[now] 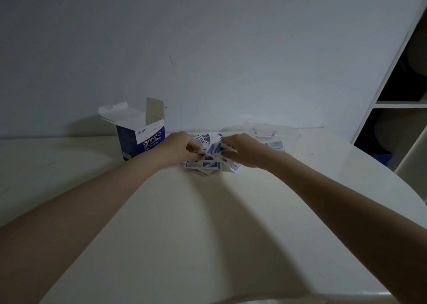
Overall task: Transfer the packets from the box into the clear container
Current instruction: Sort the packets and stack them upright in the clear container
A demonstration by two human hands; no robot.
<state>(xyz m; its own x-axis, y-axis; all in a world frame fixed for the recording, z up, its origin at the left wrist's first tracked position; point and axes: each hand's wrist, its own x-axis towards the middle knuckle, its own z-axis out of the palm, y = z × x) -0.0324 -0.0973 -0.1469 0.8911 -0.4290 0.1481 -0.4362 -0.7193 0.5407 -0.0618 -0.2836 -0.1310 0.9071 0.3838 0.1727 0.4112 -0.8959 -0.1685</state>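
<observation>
A blue and white box (141, 139) stands upright near the wall with its top flaps open. Several white and blue packets (204, 164) lie in a loose pile on the table just right of it. My left hand (181, 147) and my right hand (242, 150) meet over the pile, fingers curled and pinching packets between them; the packets at the fingertips are blurred. The clear container (288, 137) sits behind my right hand, with a few packets inside.
The white table (208, 222) has a curved right edge. A plain wall stands right behind the box and container. A white shelf unit (397, 105) with dark compartments rises at the right. A clear lid leans behind the box.
</observation>
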